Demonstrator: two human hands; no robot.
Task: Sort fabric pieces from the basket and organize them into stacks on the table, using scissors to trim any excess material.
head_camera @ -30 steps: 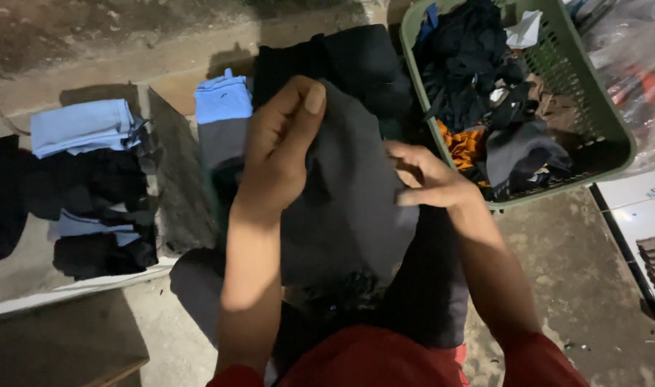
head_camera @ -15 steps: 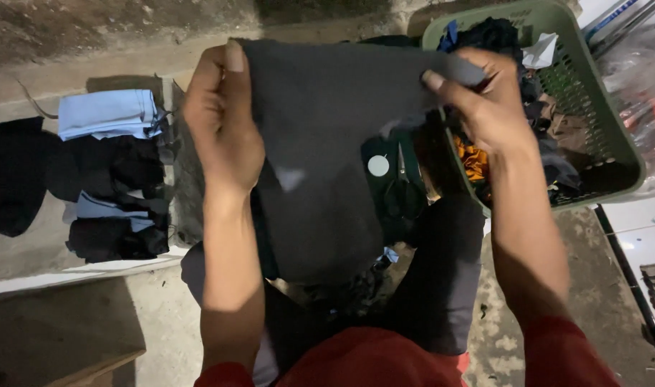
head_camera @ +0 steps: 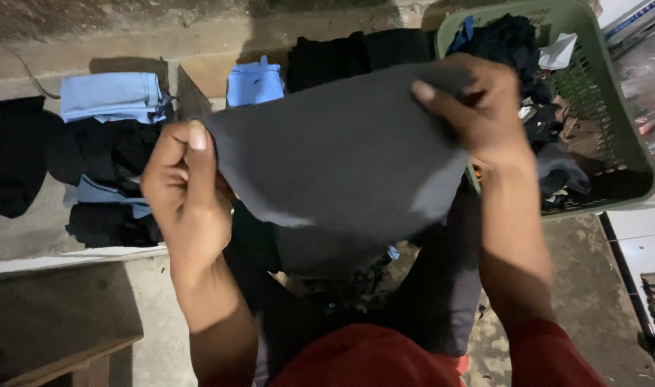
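Two hands — left hand, right hand — grip one dark grey cloth.

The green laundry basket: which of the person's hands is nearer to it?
Right. The right hand grips the dark grey cloth at the edge of the green basket, overlapping its rim. The left hand holds the cloth's other corner, far across, near the folded piles.

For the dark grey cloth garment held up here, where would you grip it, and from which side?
Probably at its two upper corners, one from each side, as now: the left hand pinches the left corner and the right hand the right, so the dark grey cloth garment hangs spread and flat between them, its lower edge loose.
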